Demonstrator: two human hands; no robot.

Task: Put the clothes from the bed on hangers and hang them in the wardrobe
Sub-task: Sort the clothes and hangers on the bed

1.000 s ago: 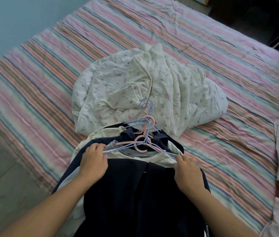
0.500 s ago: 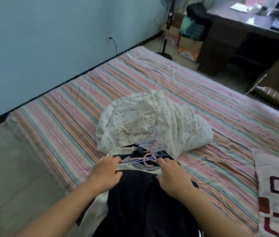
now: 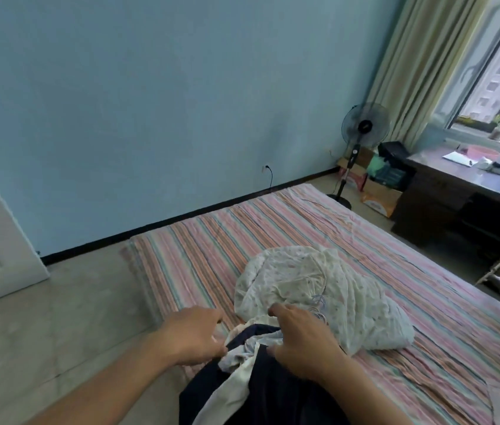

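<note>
Evidently both hands, left hand (image 3: 192,335) and right hand (image 3: 300,342), clutch the limp navy-and-cream bundle of hangered clothes (image 3: 251,363) at the striped bed's (image 3: 273,240) edge; soft, slumping fabric, best gathered by the thin plastic hanger hooks (image 3: 319,305).

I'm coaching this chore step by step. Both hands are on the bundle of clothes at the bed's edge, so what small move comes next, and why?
Probably lift the bundle clear of the bed: the left hand and right hand already gather its top, and hanger hooks poke out beside the right hand.
</note>
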